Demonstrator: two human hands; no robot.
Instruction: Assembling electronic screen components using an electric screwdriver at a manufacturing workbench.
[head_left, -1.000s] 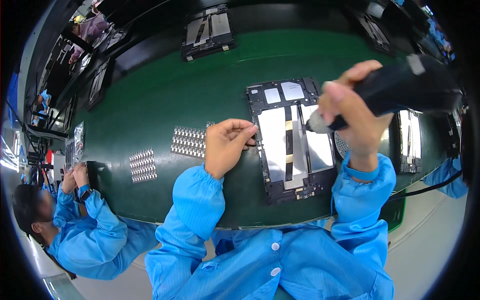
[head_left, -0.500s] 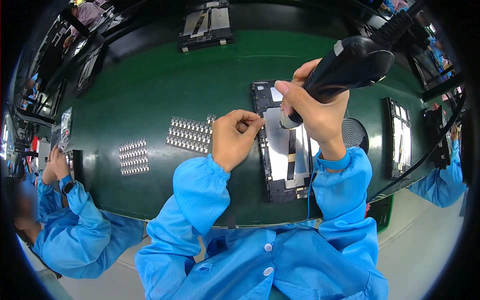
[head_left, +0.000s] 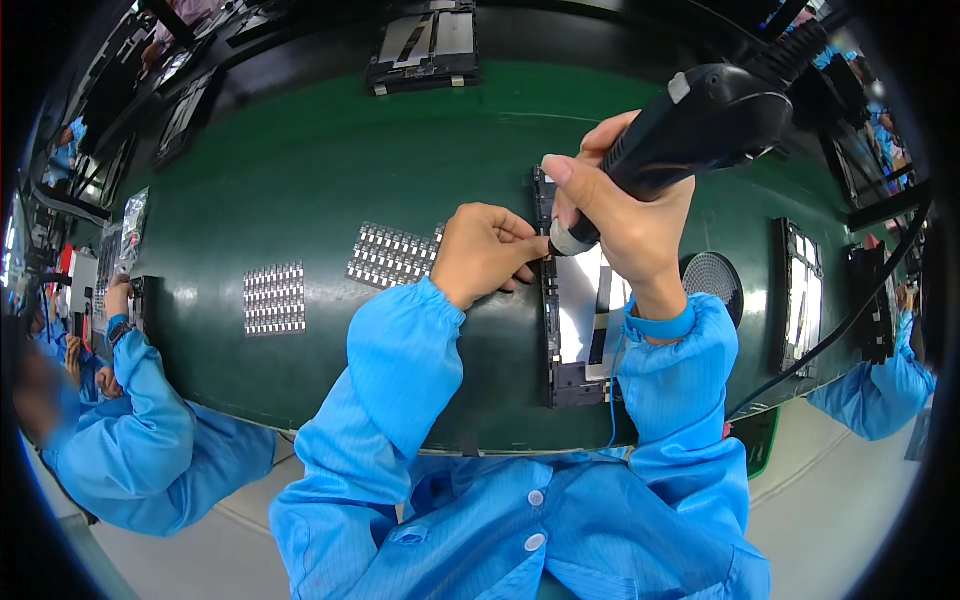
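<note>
Just right of the left hand (head_left: 482,258), fingertips bunched, grip can't be told, the opened tablet (head_left: 575,320) is laid long axis fore-and-aft, left edge nearest, black electric screwdriver (head_left: 692,122) clasped above by the right hand (head_left: 637,238).

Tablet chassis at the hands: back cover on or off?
Off: the tablet chassis shows bare silver panels and a dark flex strip; the right hand hides part.
</note>
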